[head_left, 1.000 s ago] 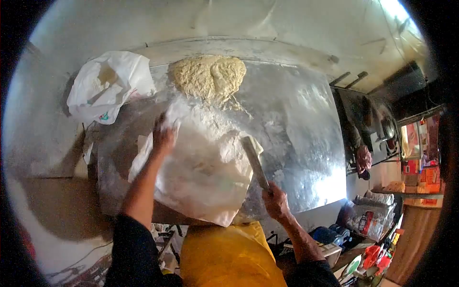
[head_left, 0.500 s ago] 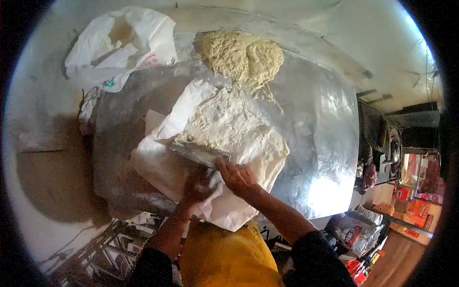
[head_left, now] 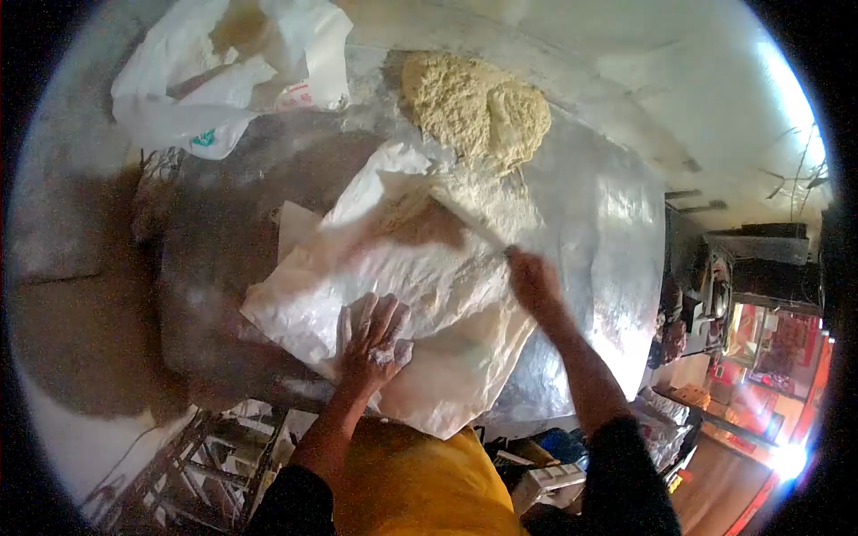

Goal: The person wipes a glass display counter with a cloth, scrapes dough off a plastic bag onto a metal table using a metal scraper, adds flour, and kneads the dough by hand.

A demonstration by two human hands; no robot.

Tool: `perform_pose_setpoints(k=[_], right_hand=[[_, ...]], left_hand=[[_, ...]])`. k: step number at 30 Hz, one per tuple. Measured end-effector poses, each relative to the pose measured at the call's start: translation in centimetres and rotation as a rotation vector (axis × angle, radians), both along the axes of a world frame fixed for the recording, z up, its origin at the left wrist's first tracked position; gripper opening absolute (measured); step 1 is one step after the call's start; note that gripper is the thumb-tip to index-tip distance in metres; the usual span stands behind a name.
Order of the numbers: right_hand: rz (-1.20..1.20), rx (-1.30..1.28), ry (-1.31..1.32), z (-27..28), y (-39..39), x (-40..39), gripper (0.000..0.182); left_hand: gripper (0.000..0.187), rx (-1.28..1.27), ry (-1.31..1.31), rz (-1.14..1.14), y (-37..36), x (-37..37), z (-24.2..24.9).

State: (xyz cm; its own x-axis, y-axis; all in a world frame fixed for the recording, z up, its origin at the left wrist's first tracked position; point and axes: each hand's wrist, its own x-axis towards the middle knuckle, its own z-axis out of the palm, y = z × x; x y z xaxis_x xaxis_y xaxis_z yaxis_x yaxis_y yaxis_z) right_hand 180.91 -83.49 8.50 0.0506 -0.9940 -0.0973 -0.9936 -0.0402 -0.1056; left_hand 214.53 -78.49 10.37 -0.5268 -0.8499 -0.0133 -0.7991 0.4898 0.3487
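Note:
My right hand (head_left: 537,283) is closed around one end of a flat metal scraper (head_left: 472,222), which is tilted and seen nearly edge-on. The scraper's far end lies over pale, floury dough (head_left: 500,201) on a crumpled white paper sheet or flattened bag (head_left: 438,330). Lower down, my left hand (head_left: 375,341) lies with fingers spread on the near left part of the sheet, pale flour on its fingertips. Beyond the sheet, a rough mound of yellowish dough (head_left: 474,107) sits on the metal work surface (head_left: 608,214).
An opened white sack (head_left: 313,54) stands at the far left. Under the near edge of the surface are a metal rack (head_left: 214,464) at left and a white box (head_left: 547,487) at right. A yellow apron (head_left: 416,482) covers my front.
My right hand has swung the scraper away from me and to the right, over the far dough. My left hand has come flat onto the sheet, fingers spread. The view has shifted slightly.

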Motion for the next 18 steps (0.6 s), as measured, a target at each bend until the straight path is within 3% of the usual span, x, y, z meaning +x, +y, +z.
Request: perform_pose_setpoints(k=[1,5,7,8,9,10,12,13,15,17,18], right_hand=[[-0.093,0.072,-0.054,1.6,1.4,3.7,0.015],[0.142,0.131,-0.054,-1.2,7.6,12.4,0.029],[0.287,0.051,0.152,-2.0,5.5,11.4,0.037],[0.406,-0.338,0.367,-1.7,4.0,9.5,0.031],[0.334,-0.03,0.435,-2.2,1.4,6.3,0.023],[0.207,0.008,0.457,-3.0,-1.3,2.4,0.015],[0.11,-0.096,0.251,-0.4,-5.2,-2.3,0.013],[-0.048,0.131,0.172,3.7,-6.1,-0.6,0.016],[-0.064,0.027,0.057,0.0,-2.2,0.8,0.02],[-0.135,0.12,-0.178,3.6,1.0,6.8,0.023],[-0.059,0.291,-0.09,4.2,1.7,8.9,0.027]], left_hand=[[0.058,0.011,0.023,0.004,0.1,0.1,0.0],[0.056,-0.106,0.174,0.034,1.1,0.3,-1.2],[0.058,-0.157,0.2,0.055,1.0,0.2,-1.6],[0.059,-0.038,0.106,0.038,0.3,0.2,-0.9],[0.06,0.086,0.013,0.016,0.4,0.2,-0.4],[0.062,0.087,0.004,0.023,0.4,0.2,-0.3],[0.062,0.077,-0.008,0.036,0.1,0.5,-0.9],[0.062,0.079,-0.01,0.026,0.5,0.3,-1.0],[0.063,0.034,0.052,0.017,0.1,0.1,-0.2],[0.064,0.054,-0.008,0.018,0.5,0.3,-0.3],[0.064,0.076,-0.008,0.011,0.3,0.4,-0.1]])
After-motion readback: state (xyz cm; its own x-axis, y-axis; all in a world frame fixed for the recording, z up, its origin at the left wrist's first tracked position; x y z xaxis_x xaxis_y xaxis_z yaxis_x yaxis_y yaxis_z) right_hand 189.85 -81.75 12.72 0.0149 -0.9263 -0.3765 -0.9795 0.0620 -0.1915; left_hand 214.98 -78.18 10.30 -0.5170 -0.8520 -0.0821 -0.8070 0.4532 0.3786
